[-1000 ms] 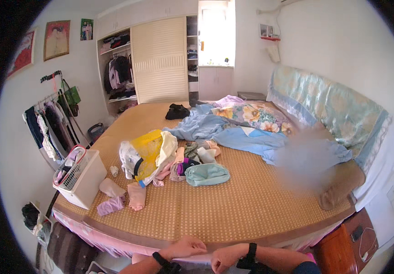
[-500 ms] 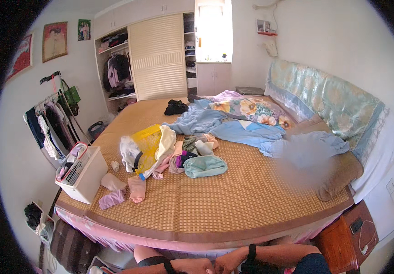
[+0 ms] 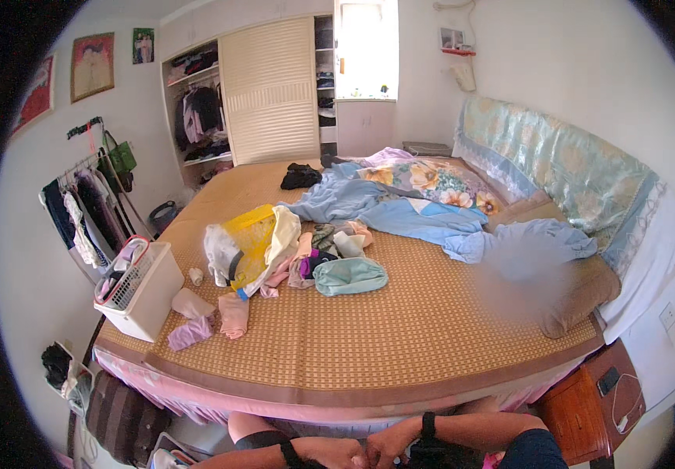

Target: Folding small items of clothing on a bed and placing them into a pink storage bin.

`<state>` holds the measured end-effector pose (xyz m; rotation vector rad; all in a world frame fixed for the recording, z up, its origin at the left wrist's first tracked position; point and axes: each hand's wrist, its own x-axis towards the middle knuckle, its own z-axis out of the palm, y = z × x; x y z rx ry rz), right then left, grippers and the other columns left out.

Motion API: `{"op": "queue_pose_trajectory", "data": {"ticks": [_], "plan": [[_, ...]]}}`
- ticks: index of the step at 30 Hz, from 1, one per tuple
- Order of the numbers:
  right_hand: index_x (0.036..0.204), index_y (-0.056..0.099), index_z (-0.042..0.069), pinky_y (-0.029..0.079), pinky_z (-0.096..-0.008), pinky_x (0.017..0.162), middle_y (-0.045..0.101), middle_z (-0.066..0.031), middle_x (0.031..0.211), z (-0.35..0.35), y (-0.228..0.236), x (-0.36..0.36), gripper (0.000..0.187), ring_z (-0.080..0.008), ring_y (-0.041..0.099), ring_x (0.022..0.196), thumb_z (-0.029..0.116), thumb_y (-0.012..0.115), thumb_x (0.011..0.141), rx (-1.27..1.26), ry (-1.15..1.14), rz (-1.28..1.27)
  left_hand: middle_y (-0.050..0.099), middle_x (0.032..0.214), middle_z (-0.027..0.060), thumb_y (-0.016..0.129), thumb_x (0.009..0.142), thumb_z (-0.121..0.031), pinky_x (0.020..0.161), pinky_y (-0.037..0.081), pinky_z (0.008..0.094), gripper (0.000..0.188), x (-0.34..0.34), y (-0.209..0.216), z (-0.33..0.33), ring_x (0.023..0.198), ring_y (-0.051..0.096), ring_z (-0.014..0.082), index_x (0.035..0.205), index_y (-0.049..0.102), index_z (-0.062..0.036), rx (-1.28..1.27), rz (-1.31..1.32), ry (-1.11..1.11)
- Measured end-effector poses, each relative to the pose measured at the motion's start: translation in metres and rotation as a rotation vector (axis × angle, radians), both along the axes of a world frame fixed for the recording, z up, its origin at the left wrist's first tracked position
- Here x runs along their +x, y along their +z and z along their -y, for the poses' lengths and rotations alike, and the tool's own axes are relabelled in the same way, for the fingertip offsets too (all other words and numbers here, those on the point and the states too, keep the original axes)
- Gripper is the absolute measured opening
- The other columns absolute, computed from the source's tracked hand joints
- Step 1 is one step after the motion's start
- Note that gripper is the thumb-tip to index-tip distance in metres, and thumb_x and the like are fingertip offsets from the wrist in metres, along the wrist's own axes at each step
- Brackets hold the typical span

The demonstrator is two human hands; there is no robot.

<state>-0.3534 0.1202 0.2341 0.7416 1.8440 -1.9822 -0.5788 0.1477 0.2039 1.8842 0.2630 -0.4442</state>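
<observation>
At the lower edge, in front of the bed, my left hand (image 3: 339, 451) and my right hand (image 3: 390, 444) meet knuckle to knuckle. Both are closed with curled fingers; whatever they may hold is hidden. Beyond them on the woven bed mat (image 3: 431, 336) lies a loose heap of clothes. It includes a pale green folded garment (image 3: 351, 277), a yellow piece (image 3: 255, 238) and a cream one (image 3: 283, 238). Left of the heap are a pink folded cloth (image 3: 233, 315), a lilac one (image 3: 190, 334) and a beige one (image 3: 192, 303). My hands are well apart from all of these.
A white basket (image 3: 146, 301) with clothes stands on the bed's left corner. A blue blanket (image 3: 423, 227) and brown pillow (image 3: 588, 301) lie toward the right. A wooden nightstand (image 3: 576, 414) with a phone (image 3: 608, 381) stands right; a dark striped stool (image 3: 122, 414) stands lower left.
The whole view has shifted slightly, with the bed and clothes a little higher in the picture. My hands stay together at the lower edge; the clothes lie as before.
</observation>
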Motion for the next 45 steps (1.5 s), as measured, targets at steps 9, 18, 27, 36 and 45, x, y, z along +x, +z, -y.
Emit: {"op": "queue_pose_trajectory", "data": {"ticks": [9,18,27,36,45], "plan": [[0.118,0.084,0.004,0.058,-0.0379,0.077,0.081,-0.0059,0.101,0.002,0.024,-0.002,0.041,-0.0202,0.072,0.091,0.040,0.084,0.098,0.115,-0.011,0.015,0.077,0.099,0.0068,0.083,0.098,-0.030,0.086,0.056,0.0406,0.032,-0.004,-0.017,-0.002,0.096,0.068,0.0208,0.110,0.078,-0.0008,-0.088,0.050,-0.003],[0.124,0.083,0.007,0.059,-0.0364,0.073,0.080,-0.0025,0.101,0.003,0.022,-0.002,0.043,-0.0169,0.072,0.089,0.042,0.084,0.100,0.056,-0.020,0.048,0.079,0.102,0.0104,0.082,0.098,-0.032,0.088,0.057,0.0409,0.034,-0.002,0.012,0.004,0.098,0.071,0.0217,0.111,0.079,-0.0003,-0.068,-0.009,0.061],[0.122,0.083,0.006,0.059,-0.0344,0.070,0.079,-0.0006,0.094,0.001,0.014,0.000,0.040,-0.0127,0.070,0.082,0.040,0.084,0.101,0.051,-0.027,0.090,0.077,0.092,0.0082,0.079,0.099,-0.031,0.079,0.056,0.0404,0.032,-0.017,0.018,0.004,0.087,0.068,0.0188,0.104,0.077,0.0006,-0.175,0.183,0.083],[0.123,0.083,0.005,0.059,-0.0347,0.074,0.080,-0.0015,0.098,0.004,0.002,0.000,0.040,-0.0134,0.070,0.085,0.040,0.082,0.103,0.046,-0.054,0.006,0.067,0.077,0.0025,0.080,0.093,-0.029,0.067,0.051,0.0416,0.031,-0.016,0.020,0.000,0.074,0.059,0.0164,0.092,0.071,0.0007,-0.095,0.099,0.037],[0.132,0.081,0.006,0.059,-0.0356,0.076,0.082,-0.0053,0.106,-0.002,-0.002,-0.002,0.049,-0.0169,0.073,0.092,0.043,0.083,0.101,0.082,-0.002,0.041,0.056,0.073,-0.0004,0.078,0.096,-0.038,0.062,0.044,0.0400,0.040,-0.020,0.008,0.013,0.070,0.053,0.0133,0.086,0.066,-0.0016,-0.167,0.222,0.221]]}}
